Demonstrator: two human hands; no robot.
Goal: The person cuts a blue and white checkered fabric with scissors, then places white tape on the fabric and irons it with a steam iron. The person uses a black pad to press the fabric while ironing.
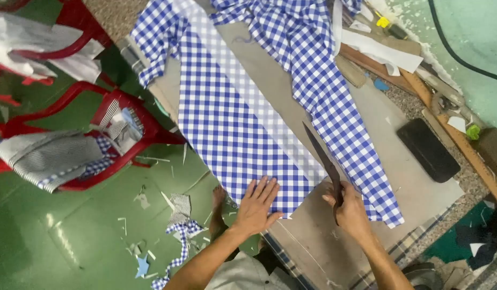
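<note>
Clenched around the handles of a pair of long dark steel tailor's shears [324, 161], the right hand [349, 210] holds the blades pointing away from the person, along the inner edge of a folded strip of blue-and-white checked cotton cloth [227, 115]. The blades lie over the bare table between that strip and a second piece of the same checked cloth [323, 86], which runs up the table to the right of the shears. The left hand [257, 205] grasps nothing: it lies flat with fingers spread, pressing the near end of the folded strip onto the worn grey-brown cutting table [415, 188].

A flat black rectangular block [428, 149] rests on the table further right, well apart from the cloth, and a long wooden ruler [463, 142] lies near the table's far edge. On the green floor [71, 236] to the left stand red plastic chairs [128, 134] heaped with striped and pale fabric, with checked and white cloth scraps [178, 236] scattered below the table, near the person's bare foot [218, 207].
</note>
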